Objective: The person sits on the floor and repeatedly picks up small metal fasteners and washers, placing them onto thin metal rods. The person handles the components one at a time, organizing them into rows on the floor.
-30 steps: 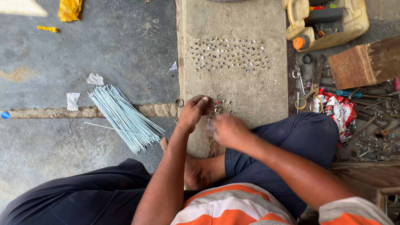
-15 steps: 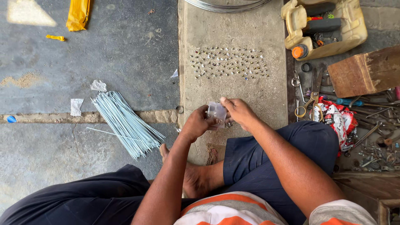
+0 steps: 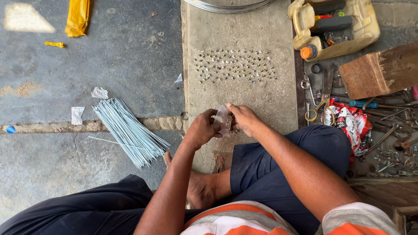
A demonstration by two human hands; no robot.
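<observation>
Together, both hands meet over the near end of a concrete slab [image 3: 244, 93] set in the floor: the left hand [image 3: 201, 129] and the right hand [image 3: 244, 119] each pinch one side of a small clear plastic bag [image 3: 224, 120], fingers curled and closed on it, holding it just above the slab; what the bag contains cannot be made out. Farther along the slab, well apart from the hands, lie neat rows of small shiny metal pieces [image 3: 235, 65], and at its far edge the curved rim of a metal ring [image 3: 228, 5] shows. To the left, on the grey floor [image 3: 126, 48], a bundle of thin metal rods [image 3: 129, 131] fans out, with scraps of paper [image 3: 99, 92] near it and a yellow wrapper [image 3: 77, 16] farther off. To the right sit a cut-open yellowish plastic jug [image 3: 348, 30] holding tools, a wooden block [image 3: 379, 72], scissors [image 3: 320, 102], a red and white packet [image 3: 350, 124] and scattered hardware. The person sits cross-legged in dark trousers.
</observation>
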